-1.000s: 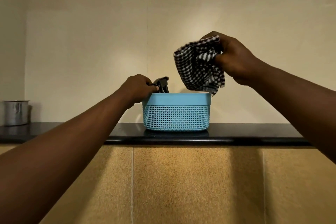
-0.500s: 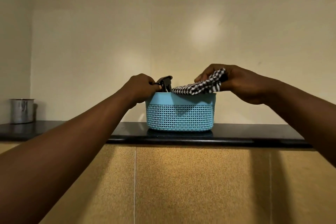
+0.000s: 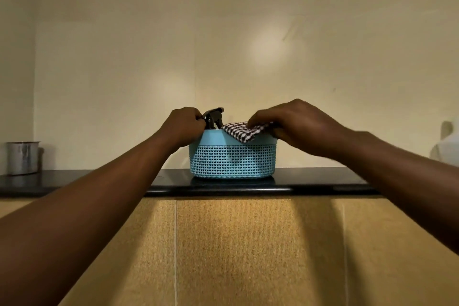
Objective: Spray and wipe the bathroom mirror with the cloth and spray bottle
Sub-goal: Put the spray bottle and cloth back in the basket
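A light blue perforated basket (image 3: pixel 232 160) stands on a black ledge (image 3: pixel 310 181). The black trigger head of the spray bottle (image 3: pixel 213 117) sticks up from the basket's left side; the bottle body is hidden inside. My left hand (image 3: pixel 183 125) is curled at the basket's left rim, gripping the bottle just below the trigger. A black-and-white checked cloth (image 3: pixel 244 130) lies over the basket's right rim. My right hand (image 3: pixel 295 124) rests on top of it, fingers bent over the cloth and holding it. No mirror is in view.
A steel pot (image 3: pixel 22 158) stands on the ledge at the far left. A pale white object (image 3: pixel 447 146) shows at the right edge. Behind is a plain cream wall; below the ledge are tan tiles (image 3: pixel 236 243).
My right hand has come down with the cloth from above the basket and laid it across the right rim. My left hand stayed on the spray bottle.
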`<state>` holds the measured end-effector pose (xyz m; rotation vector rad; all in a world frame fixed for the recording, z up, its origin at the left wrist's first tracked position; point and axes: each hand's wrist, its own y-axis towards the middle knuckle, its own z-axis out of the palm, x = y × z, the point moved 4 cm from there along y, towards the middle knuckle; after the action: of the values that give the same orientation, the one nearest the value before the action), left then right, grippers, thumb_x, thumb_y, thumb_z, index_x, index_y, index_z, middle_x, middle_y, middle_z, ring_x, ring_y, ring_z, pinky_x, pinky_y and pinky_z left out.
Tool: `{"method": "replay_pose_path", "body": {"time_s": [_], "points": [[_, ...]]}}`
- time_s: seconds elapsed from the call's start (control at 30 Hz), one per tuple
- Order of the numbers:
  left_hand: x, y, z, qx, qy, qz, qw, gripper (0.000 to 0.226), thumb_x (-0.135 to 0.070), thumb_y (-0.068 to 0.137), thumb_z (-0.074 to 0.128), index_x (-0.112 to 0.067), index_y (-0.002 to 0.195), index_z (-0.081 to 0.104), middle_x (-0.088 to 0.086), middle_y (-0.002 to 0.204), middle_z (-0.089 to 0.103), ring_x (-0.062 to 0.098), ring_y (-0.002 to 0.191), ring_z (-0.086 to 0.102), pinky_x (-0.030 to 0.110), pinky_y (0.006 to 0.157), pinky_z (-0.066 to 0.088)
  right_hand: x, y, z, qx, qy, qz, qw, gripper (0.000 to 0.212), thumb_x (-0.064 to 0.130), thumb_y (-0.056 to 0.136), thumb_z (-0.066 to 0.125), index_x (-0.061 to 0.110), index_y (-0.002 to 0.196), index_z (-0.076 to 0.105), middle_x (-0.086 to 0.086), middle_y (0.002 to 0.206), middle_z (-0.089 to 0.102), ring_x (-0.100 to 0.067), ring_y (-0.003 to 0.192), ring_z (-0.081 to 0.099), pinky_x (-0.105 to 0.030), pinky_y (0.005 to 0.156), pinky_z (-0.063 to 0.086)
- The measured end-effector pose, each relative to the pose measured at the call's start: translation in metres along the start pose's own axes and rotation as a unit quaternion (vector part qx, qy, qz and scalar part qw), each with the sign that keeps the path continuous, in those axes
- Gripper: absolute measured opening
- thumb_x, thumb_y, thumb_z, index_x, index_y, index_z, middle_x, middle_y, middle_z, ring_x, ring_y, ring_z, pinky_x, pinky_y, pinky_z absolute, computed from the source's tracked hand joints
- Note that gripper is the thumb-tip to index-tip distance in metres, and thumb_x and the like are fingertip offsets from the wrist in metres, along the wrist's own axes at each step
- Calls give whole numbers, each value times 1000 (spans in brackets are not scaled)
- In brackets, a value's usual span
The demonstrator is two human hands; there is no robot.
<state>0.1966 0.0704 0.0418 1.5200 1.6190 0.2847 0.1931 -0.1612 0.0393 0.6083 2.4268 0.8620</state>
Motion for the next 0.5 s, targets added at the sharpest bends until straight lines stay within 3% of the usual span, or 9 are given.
{"method": "replay_pose_path", "body": {"time_s": [0.07,0.13,0.27,0.4,0.5], "points": [[-1,-1,1,2,1,1,1000,31,-15,98,44,-1,116,65,20,116,65,25,89,52,32,72,39,11,-9,1,-107,-65,-19,992,38,11,88,65,28,122,66,4,116,71,-21,99,68,-39,76,56],[-2,-1,1,1,-2,0,1000,32,-14,98,43,-1,117,65,20,117,65,28,94,55,31,72,39,15,-21,9,-145,-64,-13,987,42,10,85,68,24,125,64,-1,123,68,-26,107,66,-41,81,57],[-4,0,6,-9,0,-1,1000,34,-12,98,40,3,117,65,23,117,65,35,104,58,34,77,42,10,-38,40,-55,-152,35,986,60,18,91,62,27,146,41,-4,155,35,-28,142,32,-46,106,37],[-2,0,9,-18,5,3,1000,36,-14,99,38,3,120,62,24,119,64,35,105,57,34,75,39,15,-43,41,-34,-196,45,979,57,54,100,23,29,152,27,-3,161,20,-22,149,10,-52,118,14],[-5,-6,9,-21,15,17,1000,40,-23,101,32,1,122,56,24,123,60,36,107,55,36,79,41,25,-36,29,-80,-200,54,975,62,57,101,10,26,153,23,-5,161,17,-20,150,6,-47,119,9]]}}
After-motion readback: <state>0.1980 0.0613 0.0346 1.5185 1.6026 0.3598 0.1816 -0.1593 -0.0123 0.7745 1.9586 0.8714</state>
